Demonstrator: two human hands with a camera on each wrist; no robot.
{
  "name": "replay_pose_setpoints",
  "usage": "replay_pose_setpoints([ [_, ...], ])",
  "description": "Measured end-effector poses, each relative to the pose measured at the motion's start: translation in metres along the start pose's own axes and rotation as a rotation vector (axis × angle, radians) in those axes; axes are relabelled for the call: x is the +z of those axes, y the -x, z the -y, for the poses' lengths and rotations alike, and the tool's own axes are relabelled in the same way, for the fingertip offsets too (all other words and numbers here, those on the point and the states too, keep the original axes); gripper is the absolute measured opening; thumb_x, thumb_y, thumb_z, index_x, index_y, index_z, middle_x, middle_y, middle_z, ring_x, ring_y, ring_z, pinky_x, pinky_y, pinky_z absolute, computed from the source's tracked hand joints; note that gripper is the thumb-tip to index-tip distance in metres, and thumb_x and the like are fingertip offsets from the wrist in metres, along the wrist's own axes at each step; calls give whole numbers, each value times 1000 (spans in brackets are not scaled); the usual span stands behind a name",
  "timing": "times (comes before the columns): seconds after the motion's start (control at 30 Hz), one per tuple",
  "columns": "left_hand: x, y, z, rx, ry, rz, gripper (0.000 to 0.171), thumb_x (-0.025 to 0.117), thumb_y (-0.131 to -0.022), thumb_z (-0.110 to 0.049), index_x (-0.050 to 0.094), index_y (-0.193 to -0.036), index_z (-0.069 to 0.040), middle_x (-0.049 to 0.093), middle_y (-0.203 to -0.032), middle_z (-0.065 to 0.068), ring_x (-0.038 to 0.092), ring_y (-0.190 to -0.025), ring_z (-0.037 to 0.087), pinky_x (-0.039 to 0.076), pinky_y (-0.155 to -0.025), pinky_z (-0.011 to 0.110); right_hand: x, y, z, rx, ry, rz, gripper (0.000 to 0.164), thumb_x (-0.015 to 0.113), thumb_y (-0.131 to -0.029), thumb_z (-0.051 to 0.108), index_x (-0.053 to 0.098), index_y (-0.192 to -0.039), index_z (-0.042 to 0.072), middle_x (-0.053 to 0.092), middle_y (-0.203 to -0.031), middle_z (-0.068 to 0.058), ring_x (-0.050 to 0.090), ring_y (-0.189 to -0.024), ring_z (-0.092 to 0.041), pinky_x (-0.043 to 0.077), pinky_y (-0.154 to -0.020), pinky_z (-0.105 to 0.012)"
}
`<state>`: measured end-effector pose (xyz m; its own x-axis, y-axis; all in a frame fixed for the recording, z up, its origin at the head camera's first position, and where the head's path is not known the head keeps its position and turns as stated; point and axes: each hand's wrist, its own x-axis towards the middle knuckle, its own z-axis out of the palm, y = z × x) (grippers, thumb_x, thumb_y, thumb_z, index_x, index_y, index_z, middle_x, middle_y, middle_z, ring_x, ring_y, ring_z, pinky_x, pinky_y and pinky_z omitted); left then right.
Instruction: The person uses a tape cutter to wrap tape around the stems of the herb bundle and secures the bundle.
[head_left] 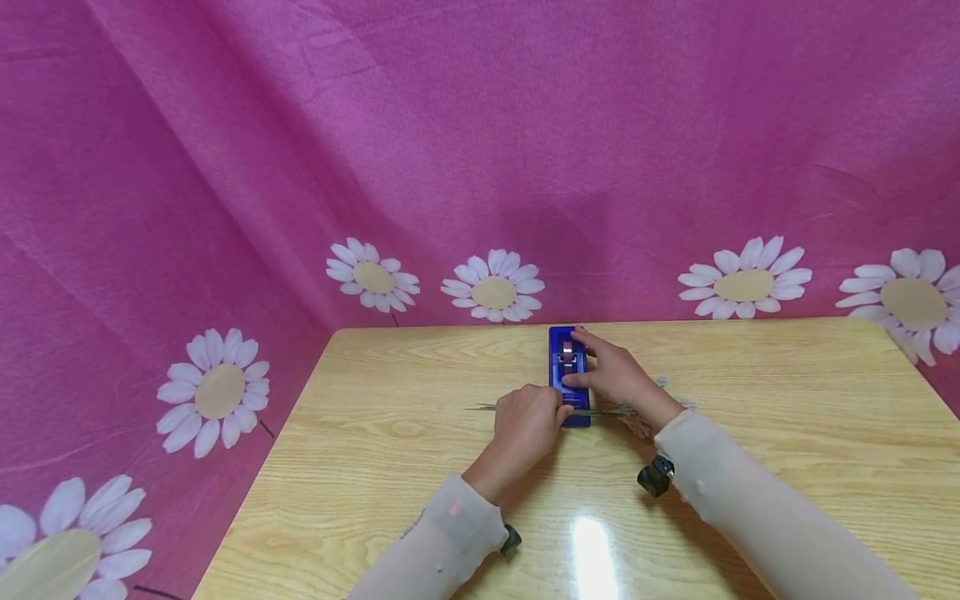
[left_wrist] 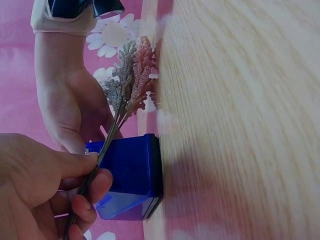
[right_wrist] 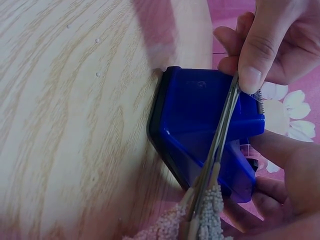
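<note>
My left hand [head_left: 527,414] pinches a small bunch of artificial flowers by its thin green stems [left_wrist: 107,142]. Grey and pink flower heads [left_wrist: 137,75] point to the right, beneath my right forearm. Behind the stems stands a blue tape dispenser [head_left: 557,346] with a roll of tape [head_left: 567,348] in it. The left thumb is close to the dispenser's toothed cutting edge [right_wrist: 260,102]; whether it touches tape there, I cannot tell. My right hand [head_left: 618,375] grips the dispenser from its right side, thumb and fingers spread around the roll section.
The dispenser stands near the back edge of a light wooden table [head_left: 375,467]. A pink cloth [head_left: 600,167] with white daisies hangs behind and to the left. Dark camera mounts [head_left: 655,477] are strapped to both wrists.
</note>
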<state>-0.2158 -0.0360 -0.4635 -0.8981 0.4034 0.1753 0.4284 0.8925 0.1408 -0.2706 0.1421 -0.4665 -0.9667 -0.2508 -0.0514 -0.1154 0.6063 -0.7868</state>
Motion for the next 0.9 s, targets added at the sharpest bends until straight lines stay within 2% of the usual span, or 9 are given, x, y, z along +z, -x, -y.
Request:
replay_pose_setpoints([
  [0.5, 2, 1, 3, 24, 4, -13, 29, 68, -99, -39, 71, -77, -21, 59, -64, -9, 57, -61, 12, 42, -53, 31, 1, 0, -1, -4, 18, -10, 85, 78, -94, 20, 29, -161, 2, 23, -168, -20, 35, -146, -48, 34, -115, -61],
  [0.9, 3, 0, 3, 25, -7, 9, 28, 67, -100, -40, 73, -80, -21, 59, -64, -9, 55, -60, 10, 41, -53, 29, 2, 0, -3, 1, 17, -9, 87, 79, -93, 18, 28, -162, 3, 23, -168, -20, 35, -147, -47, 34, -115, -59],
])
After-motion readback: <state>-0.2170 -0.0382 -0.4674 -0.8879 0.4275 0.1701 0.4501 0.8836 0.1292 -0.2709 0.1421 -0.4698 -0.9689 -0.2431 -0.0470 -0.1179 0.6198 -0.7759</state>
